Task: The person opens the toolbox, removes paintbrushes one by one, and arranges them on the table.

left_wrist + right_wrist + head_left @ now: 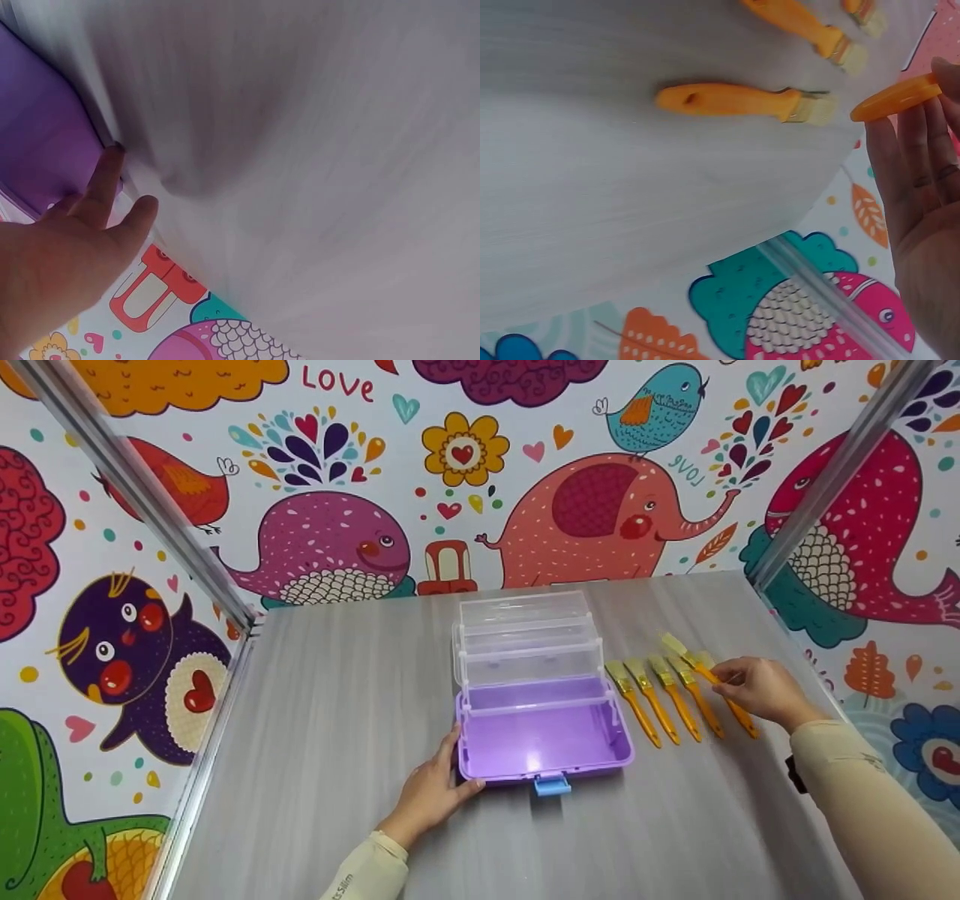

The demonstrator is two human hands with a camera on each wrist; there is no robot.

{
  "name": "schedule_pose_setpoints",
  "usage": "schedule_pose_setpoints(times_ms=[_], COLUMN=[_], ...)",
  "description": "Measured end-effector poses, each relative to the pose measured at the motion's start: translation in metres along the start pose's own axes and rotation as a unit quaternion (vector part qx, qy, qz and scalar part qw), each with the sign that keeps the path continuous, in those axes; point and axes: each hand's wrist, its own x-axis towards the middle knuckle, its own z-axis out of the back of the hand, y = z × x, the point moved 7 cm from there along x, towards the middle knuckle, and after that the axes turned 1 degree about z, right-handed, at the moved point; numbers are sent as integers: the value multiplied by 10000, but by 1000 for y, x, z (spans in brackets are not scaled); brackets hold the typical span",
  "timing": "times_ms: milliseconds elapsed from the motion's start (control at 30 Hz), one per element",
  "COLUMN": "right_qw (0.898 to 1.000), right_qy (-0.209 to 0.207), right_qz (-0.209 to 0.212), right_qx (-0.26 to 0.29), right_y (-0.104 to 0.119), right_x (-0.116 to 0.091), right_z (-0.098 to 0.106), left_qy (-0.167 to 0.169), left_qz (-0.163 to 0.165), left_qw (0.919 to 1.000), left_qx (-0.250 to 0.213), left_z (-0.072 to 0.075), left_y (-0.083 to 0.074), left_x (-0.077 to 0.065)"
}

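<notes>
A purple toolbox (pixel 547 731) stands with its lid and clear tiered trays (pixel 531 645) folded back. My left hand (pixel 431 793) touches its left front corner, the thumb by the front edge. In the left wrist view, the fairly straight fingers (pixel 96 196) lie against the purple wall. On the right, my right hand (pixel 761 690) pinches the orange handle of a flat paintbrush (pixel 703 667), its pale bristles pointing up and left. The right wrist view shows that handle (pixel 896 97) between thumb and fingers, lifted off the table; the bristles are hidden there.
Several more orange-handled paintbrushes (pixel 651 705) lie in a row to the right of the toolbox, under and beside my right hand. A blue latch (pixel 553 785) sticks out from the toolbox's front. Patterned walls with metal posts (pixel 814 480) bound the grey table (pixel 337 720).
</notes>
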Motion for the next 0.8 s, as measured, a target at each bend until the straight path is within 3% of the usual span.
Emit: schedule_pose_setpoints(times_ms=[500, 800], right_qw=[9929, 9836], right_qy=[142, 218], right_qz=[-1171, -1772], right_qx=[173, 237], right_y=[-57, -75], right_x=[-20, -25], right_z=[1, -1], left_qy=[-61, -52], left_qz=[-17, 10], left_qw=[10000, 10000], left_qx=[-72, -48], left_z=[-1, -2], left_y=[-1, -1], left_x=[-1, -1])
